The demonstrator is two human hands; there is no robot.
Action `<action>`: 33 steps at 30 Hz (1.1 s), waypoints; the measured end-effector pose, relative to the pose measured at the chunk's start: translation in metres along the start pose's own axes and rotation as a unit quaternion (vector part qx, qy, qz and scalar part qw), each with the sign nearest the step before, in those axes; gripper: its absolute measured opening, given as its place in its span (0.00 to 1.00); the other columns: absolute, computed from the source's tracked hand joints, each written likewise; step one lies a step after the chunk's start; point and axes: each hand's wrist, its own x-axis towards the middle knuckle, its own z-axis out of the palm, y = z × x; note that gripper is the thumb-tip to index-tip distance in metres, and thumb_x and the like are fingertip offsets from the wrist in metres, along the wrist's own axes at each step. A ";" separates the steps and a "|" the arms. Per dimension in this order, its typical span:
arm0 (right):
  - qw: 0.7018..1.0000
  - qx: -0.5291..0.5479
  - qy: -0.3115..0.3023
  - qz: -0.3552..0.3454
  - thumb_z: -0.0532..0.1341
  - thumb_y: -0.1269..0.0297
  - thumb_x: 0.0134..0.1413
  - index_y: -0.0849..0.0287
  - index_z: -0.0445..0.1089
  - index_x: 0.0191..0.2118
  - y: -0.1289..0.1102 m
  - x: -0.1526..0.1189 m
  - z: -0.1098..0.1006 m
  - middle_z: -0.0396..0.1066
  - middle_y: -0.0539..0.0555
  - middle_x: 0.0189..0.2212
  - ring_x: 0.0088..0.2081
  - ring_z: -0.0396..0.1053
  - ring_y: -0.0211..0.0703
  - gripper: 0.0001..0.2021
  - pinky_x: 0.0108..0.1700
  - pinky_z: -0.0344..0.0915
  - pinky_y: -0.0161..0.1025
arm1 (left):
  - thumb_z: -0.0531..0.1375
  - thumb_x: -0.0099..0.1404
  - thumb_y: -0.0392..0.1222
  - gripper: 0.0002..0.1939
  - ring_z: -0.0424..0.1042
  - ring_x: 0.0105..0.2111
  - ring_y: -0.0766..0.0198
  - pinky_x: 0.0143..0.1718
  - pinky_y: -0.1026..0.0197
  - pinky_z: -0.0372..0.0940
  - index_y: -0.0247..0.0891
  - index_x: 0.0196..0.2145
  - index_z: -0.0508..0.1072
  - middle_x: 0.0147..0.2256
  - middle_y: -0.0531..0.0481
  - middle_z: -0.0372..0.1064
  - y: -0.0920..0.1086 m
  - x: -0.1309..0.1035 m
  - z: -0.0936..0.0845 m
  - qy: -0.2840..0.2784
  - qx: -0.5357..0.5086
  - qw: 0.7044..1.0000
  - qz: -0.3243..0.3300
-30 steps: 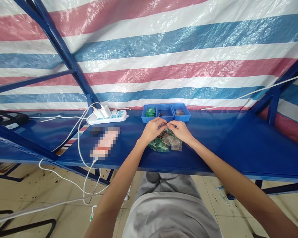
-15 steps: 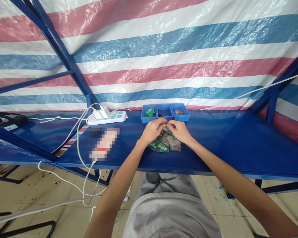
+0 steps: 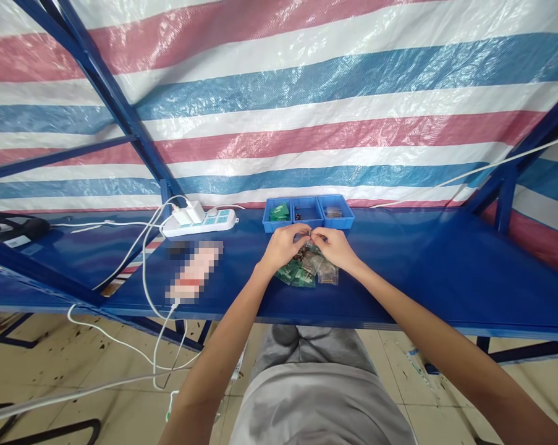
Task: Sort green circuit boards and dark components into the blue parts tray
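My left hand [image 3: 283, 246] and my right hand [image 3: 335, 246] meet fingertip to fingertip over a pile on the blue table. Both are closed in a pinch; whatever lies between the fingertips is too small to make out. Beneath them are green packets [image 3: 297, 273], clear bags [image 3: 327, 272] and small dark pieces [image 3: 301, 252], partly covered by the hands. Just behind stands a blue tray [image 3: 308, 211] of three compartments: green packets on the left, a few small dark pieces in the middle, a clear bag on the right.
A white power strip [image 3: 199, 224] with plugged-in adapters and cables lies left of the tray. In front of it is a pixelated pinkish object [image 3: 196, 272] with a cable. Blue metal posts [image 3: 121, 117] and striped sheeting [image 3: 306, 136] stand behind the table [image 3: 427, 266].
The camera view has shifted very slightly. My fingertips have moved a little against each other; the pile and tray look the same.
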 end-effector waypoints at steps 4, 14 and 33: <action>0.998 -0.045 0.009 -0.033 0.54 0.64 0.61 0.58 0.74 0.35 -0.001 0.000 0.001 0.74 0.52 0.28 0.29 0.68 0.42 0.11 0.34 0.59 0.37 | 0.56 0.71 0.41 0.12 0.77 0.47 0.58 0.50 0.58 0.71 0.41 0.49 0.76 0.47 0.49 0.78 -0.002 0.000 0.001 0.019 0.010 1.000 0.000; 0.999 -0.022 0.028 -0.007 0.56 0.59 0.62 0.56 0.74 0.35 -0.001 0.000 0.000 0.76 0.53 0.30 0.32 0.71 0.44 0.11 0.34 0.62 0.38 | 0.51 0.76 0.43 0.14 0.77 0.45 0.59 0.47 0.60 0.70 0.41 0.47 0.76 0.46 0.49 0.78 0.004 0.000 0.000 0.018 0.033 0.999 0.026; 0.999 -0.026 0.029 -0.017 0.56 0.64 0.61 0.56 0.74 0.37 -0.006 -0.001 -0.002 0.77 0.53 0.32 0.33 0.72 0.45 0.10 0.36 0.63 0.38 | 0.55 0.73 0.42 0.13 0.77 0.45 0.57 0.45 0.58 0.72 0.40 0.49 0.76 0.46 0.46 0.77 0.001 0.000 0.000 0.025 0.025 0.999 0.021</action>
